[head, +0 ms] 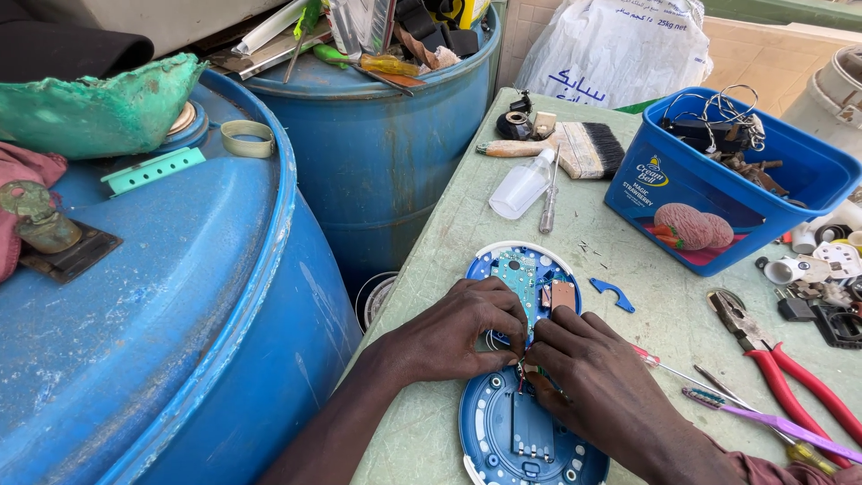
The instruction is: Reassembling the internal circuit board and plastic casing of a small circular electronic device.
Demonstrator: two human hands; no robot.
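Left hand (458, 337) and right hand (588, 373) meet knuckles-up, fingertips apparently pinched together.

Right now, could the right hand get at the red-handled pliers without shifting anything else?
Probably yes. The right hand rests on the blue round device, and the red-handled pliers lie openly to its right; only thin screwdrivers lie between, flat on the table.

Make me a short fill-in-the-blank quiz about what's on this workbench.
1. Both hands, left hand and right hand, work on an opened round device whose shell is ____ in colour.
2. The pliers have ____ handles.
3. The paintbrush lies beside a small clear ____.
4. The square tub holds ____ parts.

Missing words: blue; red; bottle; metal
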